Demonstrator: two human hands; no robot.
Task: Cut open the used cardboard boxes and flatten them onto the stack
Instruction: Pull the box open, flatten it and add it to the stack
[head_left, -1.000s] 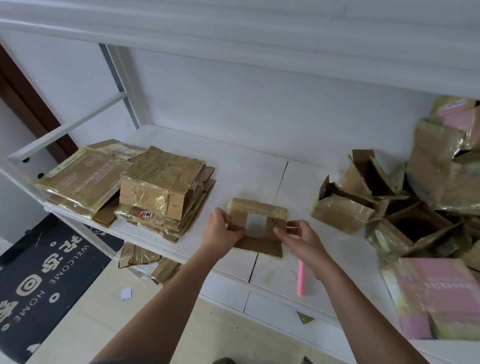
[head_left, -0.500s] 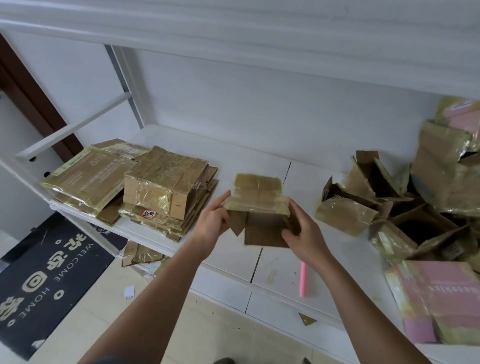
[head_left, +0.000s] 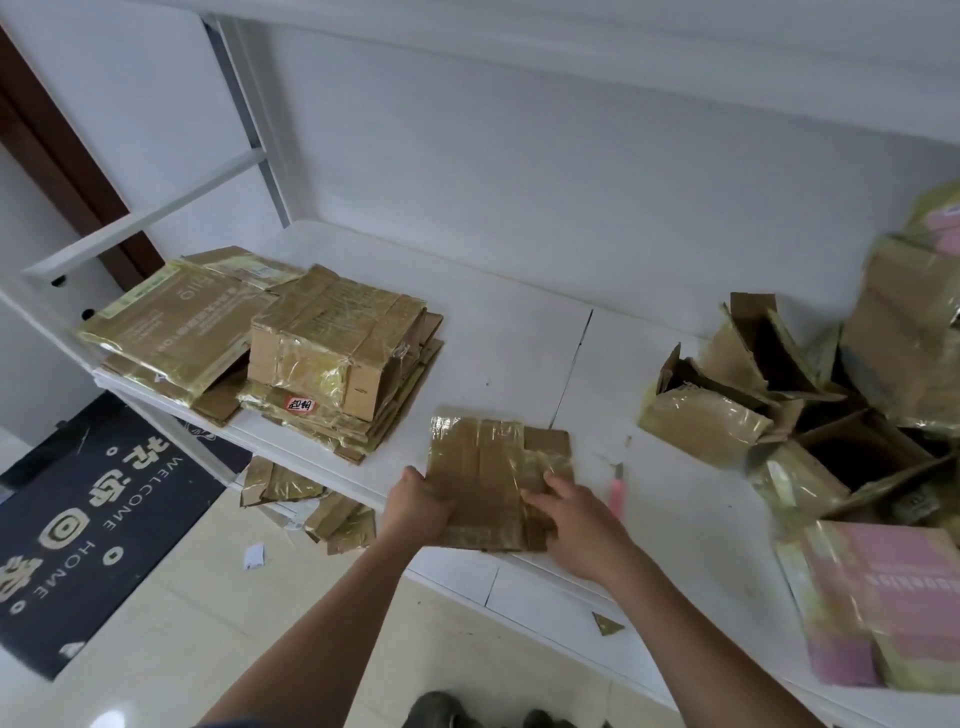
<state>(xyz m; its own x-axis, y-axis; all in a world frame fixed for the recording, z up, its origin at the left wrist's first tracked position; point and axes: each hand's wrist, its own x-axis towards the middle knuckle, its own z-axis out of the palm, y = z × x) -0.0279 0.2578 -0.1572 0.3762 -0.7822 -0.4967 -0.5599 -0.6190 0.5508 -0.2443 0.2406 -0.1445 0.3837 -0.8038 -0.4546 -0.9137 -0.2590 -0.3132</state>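
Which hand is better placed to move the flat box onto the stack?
Probably the left hand: it grips the flat box on the side nearer the stack.

White wall (head_left: 519, 156); white shelf (head_left: 509, 332); beige tile floor (head_left: 171, 623); dark doormat (head_left: 93, 519).

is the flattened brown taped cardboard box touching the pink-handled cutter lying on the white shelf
Apart. The head view shows bare white shelf between the flattened brown taped cardboard box and the pink-handled cutter to its right.
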